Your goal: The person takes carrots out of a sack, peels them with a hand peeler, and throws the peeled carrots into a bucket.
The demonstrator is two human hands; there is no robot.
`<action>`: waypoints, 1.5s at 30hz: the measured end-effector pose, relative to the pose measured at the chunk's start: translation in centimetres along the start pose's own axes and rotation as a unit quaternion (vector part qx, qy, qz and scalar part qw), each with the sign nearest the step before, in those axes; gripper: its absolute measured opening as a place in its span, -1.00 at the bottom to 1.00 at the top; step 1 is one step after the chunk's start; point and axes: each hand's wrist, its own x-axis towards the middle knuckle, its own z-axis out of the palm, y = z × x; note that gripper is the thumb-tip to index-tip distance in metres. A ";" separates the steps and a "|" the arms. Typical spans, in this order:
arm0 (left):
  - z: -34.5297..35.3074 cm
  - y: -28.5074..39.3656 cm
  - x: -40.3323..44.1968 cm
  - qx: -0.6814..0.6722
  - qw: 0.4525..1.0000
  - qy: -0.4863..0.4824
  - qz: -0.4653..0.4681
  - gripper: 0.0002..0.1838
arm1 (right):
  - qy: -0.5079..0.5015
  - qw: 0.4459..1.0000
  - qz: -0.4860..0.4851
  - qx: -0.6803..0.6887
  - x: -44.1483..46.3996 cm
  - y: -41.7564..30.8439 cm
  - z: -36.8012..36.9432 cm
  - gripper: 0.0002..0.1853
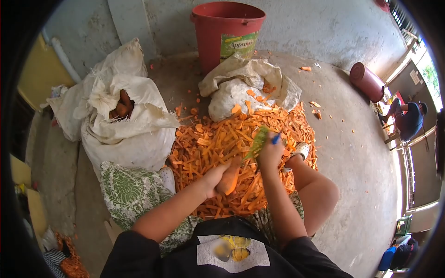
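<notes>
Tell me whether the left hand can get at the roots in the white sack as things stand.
Probably not straight away: the left hand holds an orange root. Otherwise the way looks free: the roots show through an opening in the white sack.

Red bucket [208, 39]: upright at the far edge of the floor [357, 153], before the wall [315, 28]; green label [238, 45] lettered "Approved".
Maroon bin [367, 82]: floor's far right corner, near the wall.
Person [410, 123]: floor's right edge, dark blue top, dark cap [422, 108].
White pipe [65, 59]: far left corner, beside a yellow panel [39, 74].
</notes>
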 end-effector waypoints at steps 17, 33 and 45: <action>-1.1 -0.8 1.0 0.028 0.998 -0.017 0.049 -0.60 | -0.002 0.997 0.012 -0.081 0.3 1.6 2.6 -0.73; -0.2 1.0 0.9 -0.034 0.997 0.020 0.059 -0.63 | -0.073 0.993 -0.071 -0.064 -4.4 -0.1 3.0 -0.80; -0.9 1.2 0.4 -0.105 0.994 -0.027 0.018 -0.57 | -0.032 0.996 -0.030 0.076 -2.6 -1.8 1.5 -0.72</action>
